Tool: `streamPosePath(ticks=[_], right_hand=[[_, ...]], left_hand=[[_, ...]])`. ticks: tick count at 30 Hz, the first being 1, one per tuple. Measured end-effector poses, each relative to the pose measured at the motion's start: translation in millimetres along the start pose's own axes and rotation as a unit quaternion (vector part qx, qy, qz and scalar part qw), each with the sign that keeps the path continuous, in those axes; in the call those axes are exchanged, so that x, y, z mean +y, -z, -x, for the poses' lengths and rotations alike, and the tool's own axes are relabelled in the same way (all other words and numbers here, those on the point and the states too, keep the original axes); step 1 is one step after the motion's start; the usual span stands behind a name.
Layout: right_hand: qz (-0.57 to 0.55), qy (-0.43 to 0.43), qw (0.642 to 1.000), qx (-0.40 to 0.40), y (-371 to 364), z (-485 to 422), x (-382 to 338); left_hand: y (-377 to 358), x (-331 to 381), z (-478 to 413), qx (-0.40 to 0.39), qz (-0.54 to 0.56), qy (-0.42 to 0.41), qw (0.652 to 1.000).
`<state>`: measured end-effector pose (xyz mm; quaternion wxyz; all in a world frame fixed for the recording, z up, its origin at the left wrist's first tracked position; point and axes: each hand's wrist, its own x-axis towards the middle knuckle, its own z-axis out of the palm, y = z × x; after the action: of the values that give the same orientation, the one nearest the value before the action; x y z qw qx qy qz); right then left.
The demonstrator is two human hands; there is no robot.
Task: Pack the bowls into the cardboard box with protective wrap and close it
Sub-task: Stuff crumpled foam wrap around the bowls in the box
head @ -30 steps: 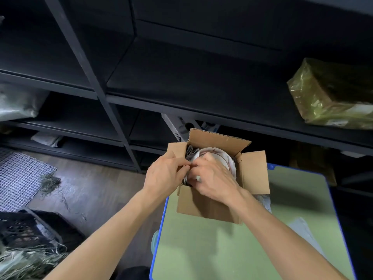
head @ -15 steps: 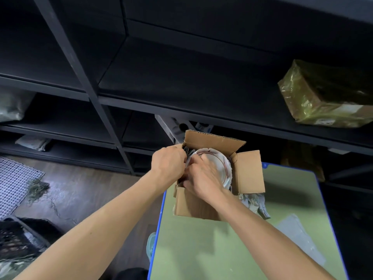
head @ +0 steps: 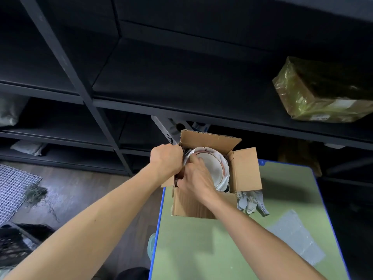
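Left grip (head: 166,159) is bunched into a fist at the left rim of the cardboard box (head: 193,205). Its fingers are curled under and out of sight, so I cannot tell whether they close on the flap, the wrap or nothing. Right grip (head: 196,178) is inside the box. Its forefinger lies along the left edge of the bowl (head: 210,164) and its other fingers bend down into the gap between bowl and box wall. Their tips are hidden, so a pinch on the wrap cannot be confirmed.

The bowl sits in the box, tilted, with pale protective wrap (head: 225,174) showing around its right side. The rear flap (head: 207,139) and right flap (head: 246,168) stand open.

A second ago both grips were huddled together at the near-left corner, covering most of the bowl. Since then the left one has slid back along the left wall and the right one has dropped lower, leaving the bowl's face exposed. I read this as padding being worked down the left side. Packing is nearly done and closing has not begun.

The box stands at the far-left corner of the green desk (head: 201,249). Crumpled grey wrap (head: 251,202) lies just beside it, and a bubble-wrap sheet (head: 296,237) lies nearer the person. Behind the desk, a film-wrapped parcel (head: 323,93) rests on the black shelf (head: 181,77).
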<state>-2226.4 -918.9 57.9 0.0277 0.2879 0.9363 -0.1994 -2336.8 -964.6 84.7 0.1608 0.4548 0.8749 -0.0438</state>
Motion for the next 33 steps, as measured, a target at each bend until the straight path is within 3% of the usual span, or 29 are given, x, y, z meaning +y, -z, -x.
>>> streamPosePath(ticks=[16, 27, 33], right_hand=[[-0.082, -0.031, 0.996, -0.005, -6, 5, 6], [-0.1, -0.018, 0.994, 0.029, -8, 9, 5], [-0.117, -0.024, 0.992, 0.026, -5, 12, 4]], left_hand=[[-24, 1, 6, 0.003, 0.07, 0.035, 0.997], [-34, 4, 23, 0.09, 0.07, 0.019, 0.993], [-35, -2, 30, 0.097, 0.118, 0.001, 0.988]])
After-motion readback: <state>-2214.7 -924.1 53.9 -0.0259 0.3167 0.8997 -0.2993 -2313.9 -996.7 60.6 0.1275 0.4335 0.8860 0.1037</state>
